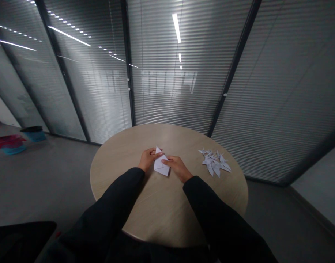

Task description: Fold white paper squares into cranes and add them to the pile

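Observation:
A folded sheet of white paper is held between my two hands just above the round wooden table. Its top narrows to a point, and crease lines cross its lower part. My left hand grips the upper left edge, thumb on the front face. On the right edge, my right hand pinches the sheet with its thumb on top. The fingers behind the paper are partly hidden. To the right on the tabletop lies a pile of folded paper cranes, white with pointed ends.
Glass partitions with blinds stand right behind the table's far edge. On the floor at far left are a bin with a red bag and a blue bin with a black liner. A dark chair-like shape sits at lower left.

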### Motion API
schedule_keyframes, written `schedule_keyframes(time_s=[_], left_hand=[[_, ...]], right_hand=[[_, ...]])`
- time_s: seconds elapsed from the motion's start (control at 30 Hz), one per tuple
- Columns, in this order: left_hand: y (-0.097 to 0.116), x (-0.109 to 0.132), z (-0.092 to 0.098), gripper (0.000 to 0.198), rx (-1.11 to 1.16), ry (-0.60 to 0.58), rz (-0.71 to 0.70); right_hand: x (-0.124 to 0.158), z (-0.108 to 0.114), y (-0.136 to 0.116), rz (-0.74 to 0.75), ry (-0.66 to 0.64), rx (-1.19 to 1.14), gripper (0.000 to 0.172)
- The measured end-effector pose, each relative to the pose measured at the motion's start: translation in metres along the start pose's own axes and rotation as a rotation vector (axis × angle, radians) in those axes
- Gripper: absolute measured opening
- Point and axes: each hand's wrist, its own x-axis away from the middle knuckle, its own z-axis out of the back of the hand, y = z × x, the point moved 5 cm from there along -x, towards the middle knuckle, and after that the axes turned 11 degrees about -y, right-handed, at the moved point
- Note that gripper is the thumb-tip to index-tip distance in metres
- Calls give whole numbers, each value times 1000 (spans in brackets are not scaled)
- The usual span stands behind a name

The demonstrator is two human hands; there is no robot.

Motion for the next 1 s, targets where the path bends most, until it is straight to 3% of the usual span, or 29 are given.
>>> schedule_keyframes(time_s=[1.0], left_hand=[[6,3,0,41,-136,75,-46]], right_hand=[[-1,-2,8,-47,-56,-68,42]])
